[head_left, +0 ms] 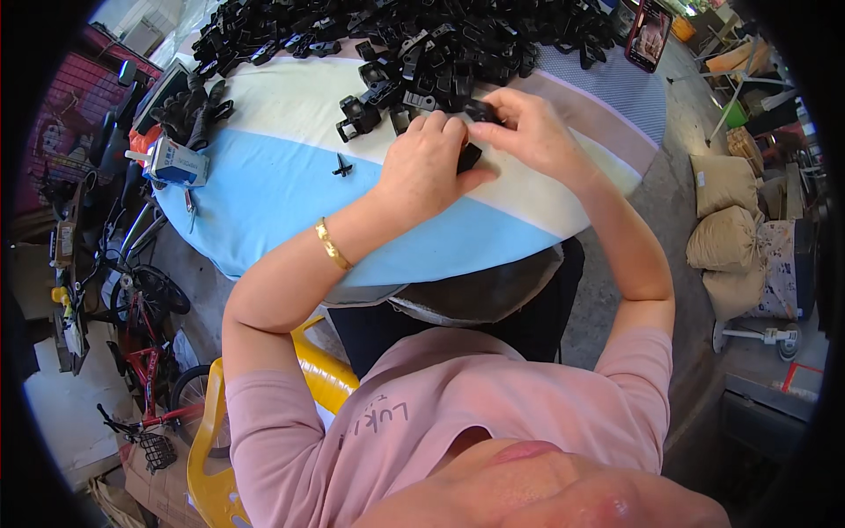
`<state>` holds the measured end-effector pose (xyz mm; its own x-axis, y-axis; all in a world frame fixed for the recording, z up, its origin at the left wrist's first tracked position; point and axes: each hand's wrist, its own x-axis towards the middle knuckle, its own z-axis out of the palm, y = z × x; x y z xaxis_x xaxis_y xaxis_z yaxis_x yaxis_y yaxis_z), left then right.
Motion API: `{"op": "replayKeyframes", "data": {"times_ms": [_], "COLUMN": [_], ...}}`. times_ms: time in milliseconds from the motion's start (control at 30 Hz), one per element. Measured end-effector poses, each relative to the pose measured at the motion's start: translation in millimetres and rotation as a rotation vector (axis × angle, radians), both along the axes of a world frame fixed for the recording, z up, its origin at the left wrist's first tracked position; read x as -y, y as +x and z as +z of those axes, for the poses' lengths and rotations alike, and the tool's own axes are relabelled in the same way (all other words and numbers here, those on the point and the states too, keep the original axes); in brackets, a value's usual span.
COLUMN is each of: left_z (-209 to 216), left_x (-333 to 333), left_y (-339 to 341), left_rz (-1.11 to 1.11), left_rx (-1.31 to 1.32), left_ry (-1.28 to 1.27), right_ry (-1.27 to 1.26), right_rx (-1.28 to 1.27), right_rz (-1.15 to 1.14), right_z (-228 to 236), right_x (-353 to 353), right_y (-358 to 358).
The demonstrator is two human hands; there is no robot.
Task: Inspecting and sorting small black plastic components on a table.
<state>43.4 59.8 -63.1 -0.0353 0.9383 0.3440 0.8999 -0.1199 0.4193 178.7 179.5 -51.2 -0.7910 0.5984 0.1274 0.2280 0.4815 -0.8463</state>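
Both my hands are close together over the striped cloth on the round table (pixel 290 194), at the near edge of a big heap of black plastic parts (pixel 440 57). My left hand (pixel 422 167) is closed round a small black plastic part (pixel 470 157), most of which its fingers hide. Between the thumb and fingers of my right hand (pixel 539 134) is another black plastic piece (pixel 481 110), just above the left fingertips. A black clip-like part (pixel 358 120) lies left of my hands, and a smaller black piece (pixel 341 165) rests on the blue stripe.
Along the table's left side are a dark glove (pixel 189 110) and a blue-and-white box (pixel 180 164). A phone (pixel 649 37) stands at the far right. Beside me are a yellow chair (pixel 211 431) and a red bicycle (pixel 150 378). Tan sacks (pixel 723 238) sit on the right.
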Motion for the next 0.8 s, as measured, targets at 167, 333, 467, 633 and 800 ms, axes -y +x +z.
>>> {"op": "replayKeyframes", "data": {"times_ms": [167, 333, 467, 633, 800], "left_z": [2.0, 11.7, 21.7, 22.0, 16.0], "left_x": [8.1, 0.9, -8.8, -12.4, -12.7], "left_y": [-11.8, -21.0, -38.5, -40.3, -40.4], "left_rz": [-0.134, 0.029, 0.135, 0.084, 0.051], "left_rx": [0.019, 0.408, 0.658, 0.867, 0.927], "left_ry": [-0.025, -0.045, -0.021, 0.104, 0.134], "right_ry": [0.027, 0.002, -0.023, 0.006, 0.184], "right_rx": [-0.078, -0.191, -0.174, -0.321, -0.42], "right_rz": [0.069, 0.127, 0.279, 0.16, 0.138], "right_z": [12.5, 18.7, 26.8, 8.5, 0.9], "right_x": [-12.5, -5.4, -9.0, -14.7, -10.2], "right_y": [-4.7, -25.3, -31.1, -24.7, -25.8]}}
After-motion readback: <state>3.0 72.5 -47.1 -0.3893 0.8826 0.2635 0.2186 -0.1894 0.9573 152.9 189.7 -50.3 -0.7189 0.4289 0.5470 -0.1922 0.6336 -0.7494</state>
